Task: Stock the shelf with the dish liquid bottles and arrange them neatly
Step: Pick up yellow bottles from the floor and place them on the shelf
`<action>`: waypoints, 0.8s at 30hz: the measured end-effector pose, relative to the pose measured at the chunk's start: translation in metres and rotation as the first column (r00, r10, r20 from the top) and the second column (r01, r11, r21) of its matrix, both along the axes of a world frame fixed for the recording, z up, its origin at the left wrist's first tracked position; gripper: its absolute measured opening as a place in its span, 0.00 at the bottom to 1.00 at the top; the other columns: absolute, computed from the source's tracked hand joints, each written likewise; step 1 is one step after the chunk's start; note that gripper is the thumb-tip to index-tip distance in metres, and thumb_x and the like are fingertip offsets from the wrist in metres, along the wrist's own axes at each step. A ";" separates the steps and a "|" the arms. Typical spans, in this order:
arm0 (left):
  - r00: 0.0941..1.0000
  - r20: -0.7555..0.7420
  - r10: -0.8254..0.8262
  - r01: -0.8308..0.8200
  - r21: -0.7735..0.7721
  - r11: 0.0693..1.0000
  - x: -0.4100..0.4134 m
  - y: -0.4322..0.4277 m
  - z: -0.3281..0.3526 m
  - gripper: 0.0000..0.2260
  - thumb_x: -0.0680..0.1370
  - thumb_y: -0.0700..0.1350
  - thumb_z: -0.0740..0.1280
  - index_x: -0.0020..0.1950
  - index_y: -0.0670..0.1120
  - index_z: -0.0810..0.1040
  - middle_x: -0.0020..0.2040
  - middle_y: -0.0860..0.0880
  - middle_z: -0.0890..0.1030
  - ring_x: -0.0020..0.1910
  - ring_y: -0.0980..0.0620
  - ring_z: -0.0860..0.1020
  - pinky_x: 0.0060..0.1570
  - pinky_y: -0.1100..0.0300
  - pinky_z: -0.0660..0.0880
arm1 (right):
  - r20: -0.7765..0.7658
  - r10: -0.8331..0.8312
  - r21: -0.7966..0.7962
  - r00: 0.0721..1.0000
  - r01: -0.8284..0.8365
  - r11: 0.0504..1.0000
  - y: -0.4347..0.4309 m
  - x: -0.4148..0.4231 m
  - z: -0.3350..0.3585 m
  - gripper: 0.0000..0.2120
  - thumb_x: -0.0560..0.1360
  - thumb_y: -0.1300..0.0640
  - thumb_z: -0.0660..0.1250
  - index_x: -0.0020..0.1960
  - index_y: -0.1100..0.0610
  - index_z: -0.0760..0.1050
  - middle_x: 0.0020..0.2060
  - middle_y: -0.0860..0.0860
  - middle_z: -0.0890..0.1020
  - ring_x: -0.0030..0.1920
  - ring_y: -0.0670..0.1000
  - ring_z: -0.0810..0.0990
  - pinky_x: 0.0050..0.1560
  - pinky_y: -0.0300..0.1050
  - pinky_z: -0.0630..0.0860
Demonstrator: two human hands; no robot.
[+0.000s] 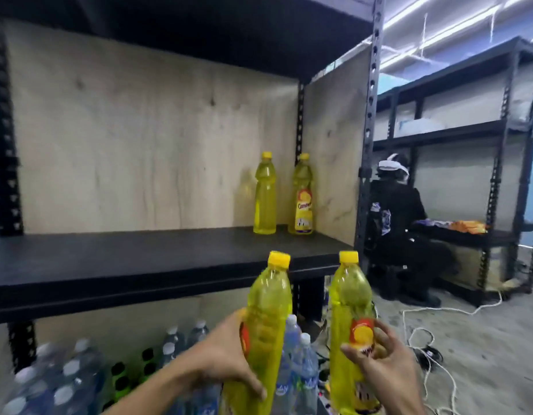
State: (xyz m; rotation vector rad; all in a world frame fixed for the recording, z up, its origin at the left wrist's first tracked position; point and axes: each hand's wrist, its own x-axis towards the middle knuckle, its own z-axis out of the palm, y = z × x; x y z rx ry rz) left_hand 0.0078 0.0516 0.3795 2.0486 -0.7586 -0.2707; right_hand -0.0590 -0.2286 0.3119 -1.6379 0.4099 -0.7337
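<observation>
Shelf board (139,259): black and wide. Its front edge runs across at about the height of the two held caps, and open board surface stretches left from the standing bottles.
Standing bottles: a plain-faced bottle (264,202) and a labelled bottle (302,202) stand upright at the back right corner of the shelf board. They are close together with a sliver of gap, and the labelled one is nearest the side panel (334,145).
Back panel (139,130): pale plywood rising behind the shelf board, meeting the side panel at the corner.
Left hand (226,363): fingers and thumb wrapped round the lower body of the left yellow bottle (268,310), held upright in front of the shelf board's front edge, cap just below that edge.
Right hand (385,363): thumb pressed on the label and fingers curled round the side of the right yellow bottle (349,295), upright off the shelf board's right front corner.
Gap between held bottles: clearly apart, not touching.
Corner post (370,130): grey perforated upright at the right end of the shelf board.
Under the shelf board: clear water bottles (64,375) and dark-capped green bottles (121,375), packed close.
Right of the shelf board: a person in black (400,223) crouches at another rack (468,136), and a white cord (439,313) loops over the floor.
</observation>
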 end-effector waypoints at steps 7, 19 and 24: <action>0.982 0.038 0.186 -0.162 -0.347 0.924 -0.015 -0.016 0.123 0.39 0.51 0.32 0.86 0.57 0.50 0.76 0.49 0.51 0.86 0.49 0.55 0.85 0.48 0.53 0.84 | 0.158 -0.078 -0.150 0.984 0.102 0.983 0.003 0.018 0.142 0.37 0.58 0.47 0.85 0.63 0.44 0.74 0.52 0.48 0.85 0.52 0.51 0.84 0.57 0.56 0.81; 0.807 0.262 0.530 -0.430 -0.355 0.830 0.149 -0.111 0.215 0.53 0.43 0.51 0.86 0.65 0.53 0.67 0.58 0.50 0.78 0.59 0.46 0.78 0.55 0.45 0.81 | 0.223 -0.072 -0.243 0.972 0.127 0.962 0.000 0.156 0.250 0.37 0.64 0.51 0.83 0.68 0.55 0.70 0.58 0.55 0.81 0.58 0.56 0.80 0.59 0.53 0.78; 0.787 0.220 0.577 -0.524 -0.257 0.812 0.213 -0.133 0.192 0.56 0.47 0.50 0.87 0.70 0.51 0.65 0.64 0.48 0.75 0.65 0.43 0.75 0.59 0.44 0.79 | 0.158 -0.118 -0.222 0.980 0.152 0.963 -0.004 0.215 0.237 0.38 0.64 0.52 0.82 0.68 0.57 0.67 0.61 0.58 0.78 0.62 0.61 0.78 0.62 0.61 0.77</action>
